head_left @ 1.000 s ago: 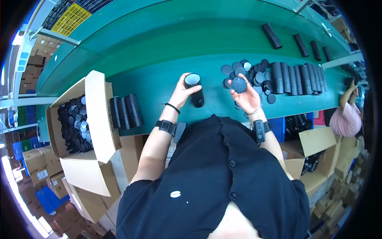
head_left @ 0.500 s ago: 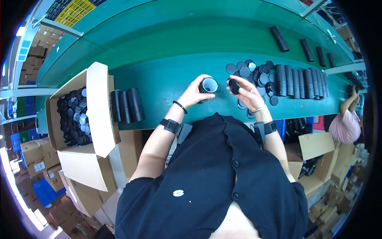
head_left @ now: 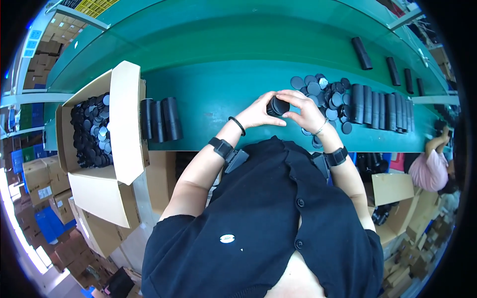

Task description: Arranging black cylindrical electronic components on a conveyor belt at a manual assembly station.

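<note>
My left hand (head_left: 259,112) is closed around a short black tube (head_left: 271,109) that points up toward me. Over its open end sits a round black cap (head_left: 281,105), gripped by the fingers and thumb of my right hand (head_left: 307,115). The two hands meet around the tube, just above the green bench. To the right of my right hand lies a loose heap of black discs (head_left: 337,99), some with a paler grey face. The inside of the tube is hidden by the cap.
At right, several black tubes (head_left: 375,110) lie side by side; more lie on the raised ledge (head_left: 361,53). Left, a few tubes (head_left: 161,119) lie beside an open cardboard box (head_left: 126,124) full of discs. A pink-sleeved person (head_left: 430,169) works at far right.
My right hand has moved left and brought the cap onto the tube's open end. My left hand, with the tube, has shifted slightly right in view.
</note>
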The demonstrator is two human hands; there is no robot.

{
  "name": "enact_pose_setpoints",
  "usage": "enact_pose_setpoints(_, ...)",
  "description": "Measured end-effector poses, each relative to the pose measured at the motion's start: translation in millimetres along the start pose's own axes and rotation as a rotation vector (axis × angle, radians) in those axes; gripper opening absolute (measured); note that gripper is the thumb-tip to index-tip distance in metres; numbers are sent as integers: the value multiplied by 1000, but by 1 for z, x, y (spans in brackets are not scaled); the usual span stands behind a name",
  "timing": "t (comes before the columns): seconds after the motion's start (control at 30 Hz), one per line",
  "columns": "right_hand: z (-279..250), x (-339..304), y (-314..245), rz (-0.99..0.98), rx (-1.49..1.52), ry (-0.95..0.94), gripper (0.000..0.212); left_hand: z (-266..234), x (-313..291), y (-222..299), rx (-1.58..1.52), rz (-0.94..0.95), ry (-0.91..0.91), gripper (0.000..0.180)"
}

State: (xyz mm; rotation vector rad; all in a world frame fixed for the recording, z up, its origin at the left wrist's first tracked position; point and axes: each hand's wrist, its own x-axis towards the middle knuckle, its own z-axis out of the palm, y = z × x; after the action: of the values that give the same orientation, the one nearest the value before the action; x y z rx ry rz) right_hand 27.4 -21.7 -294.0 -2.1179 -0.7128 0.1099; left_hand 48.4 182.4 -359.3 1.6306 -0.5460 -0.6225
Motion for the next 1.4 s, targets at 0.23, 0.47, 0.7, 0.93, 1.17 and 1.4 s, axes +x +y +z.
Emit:
enact_pose_setpoints(0.23, 1, -2, 5, 0, -49, -22, 51, 0, 4, -1, 34, -43, -2, 87)
enact_pose_setpoints(0.47, 2, 4, -1, 0, -99, -43, 51, 0, 3, -3, 107, 5, 27, 67)
enact_pose_setpoints(0.7, 2, 8, 0, -51, -183, -73, 53, 0, 4, -2, 98, 38, 43, 64)
enact_pose_setpoints(0.93, 3, 5, 2, -28, -76, -44, 52, 0, 2, -3, 46, -9, 27, 64)
enact_pose_setpoints(1.17, 1, 8, 0, -47, -206, -87, 48, -1, 4, 1, 108, -18, 21, 66)
enact_pose_setpoints(1.4, 2, 6, 0, -72, -143, -91, 47, 0, 2, -2, 54, -28, 10, 66)
